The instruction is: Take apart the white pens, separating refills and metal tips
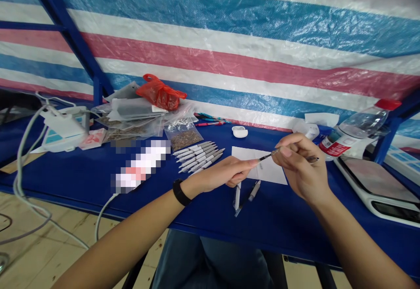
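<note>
My right hand (303, 168) grips a slim dark pen (272, 153) between thumb and fingers, above a white paper sheet (267, 166). My left hand (226, 175) reaches in from the left, its fingertips pinching the pen's pointed end. Close to my left hand lies a row of several white pens (198, 157). Below my hands, two pen pieces, one white (237, 197) and one grey (254, 190), lie on the blue table (288, 223). Fingers hide part of the pen's body.
Behind the pens are a red plastic bag (160, 93), clear bags (183, 135) and a white round case (239, 131). To the right stand a plastic bottle with a red cap (361, 125) and a flat digital scale (377, 184). A white cabled device (62, 131) sits at left.
</note>
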`<state>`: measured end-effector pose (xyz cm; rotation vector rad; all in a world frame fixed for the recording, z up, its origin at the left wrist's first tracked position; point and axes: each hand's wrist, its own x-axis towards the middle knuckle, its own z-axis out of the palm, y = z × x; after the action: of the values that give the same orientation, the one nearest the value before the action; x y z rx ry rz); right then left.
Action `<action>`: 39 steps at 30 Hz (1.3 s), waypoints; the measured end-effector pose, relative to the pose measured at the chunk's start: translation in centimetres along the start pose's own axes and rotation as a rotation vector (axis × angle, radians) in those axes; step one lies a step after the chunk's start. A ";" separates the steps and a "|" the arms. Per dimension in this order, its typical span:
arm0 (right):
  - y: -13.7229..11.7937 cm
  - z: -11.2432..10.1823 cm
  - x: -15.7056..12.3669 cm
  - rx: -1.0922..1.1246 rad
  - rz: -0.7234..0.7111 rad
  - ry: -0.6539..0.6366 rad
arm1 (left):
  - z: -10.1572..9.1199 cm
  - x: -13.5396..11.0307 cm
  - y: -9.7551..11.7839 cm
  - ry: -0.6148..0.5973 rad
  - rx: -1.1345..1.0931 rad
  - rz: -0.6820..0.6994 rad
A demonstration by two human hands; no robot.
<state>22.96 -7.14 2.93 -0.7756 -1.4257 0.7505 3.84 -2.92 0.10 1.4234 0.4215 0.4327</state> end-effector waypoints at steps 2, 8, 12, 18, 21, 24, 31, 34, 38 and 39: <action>0.2 -0.2 -0.1 -0.039 -0.013 0.012 | 0.0 0.0 -0.1 0.002 0.001 0.000; 0.6 -0.3 -0.6 -0.231 -0.059 -0.025 | -0.2 0.0 -0.3 -0.016 -0.021 0.029; 1.0 -0.3 -0.7 -0.308 -0.024 -0.041 | -0.3 0.1 -0.3 -0.018 -0.032 0.041; 1.1 -0.6 0.0 0.020 0.089 -0.078 | -0.3 0.2 -0.5 0.005 -0.031 0.038; 0.6 -0.5 0.3 0.041 0.074 -0.042 | -0.1 0.1 -0.3 0.037 0.007 0.007; 0.1 -0.5 0.4 0.002 0.053 0.045 | 0.1 0.0 0.0 0.083 0.104 0.016; 0.2 -0.6 0.3 0.038 0.085 0.138 | 0.2 -0.1 -0.3 0.165 0.287 0.028; 0.3 -0.6 0.2 0.028 0.118 0.117 | 0.2 0.0 -0.3 0.163 0.303 0.016; 0.6 -0.7 0.1 -0.013 0.165 0.076 | 0.3 0.0 -0.1 0.159 0.321 0.007; 0.7 -0.8 0.0 -0.026 0.169 0.065 | 0.3 0.0 -0.1 0.160 0.327 0.003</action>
<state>23.74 -6.75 2.33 -0.9416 -1.3251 0.8292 4.02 -3.18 0.04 1.7114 0.6417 0.4984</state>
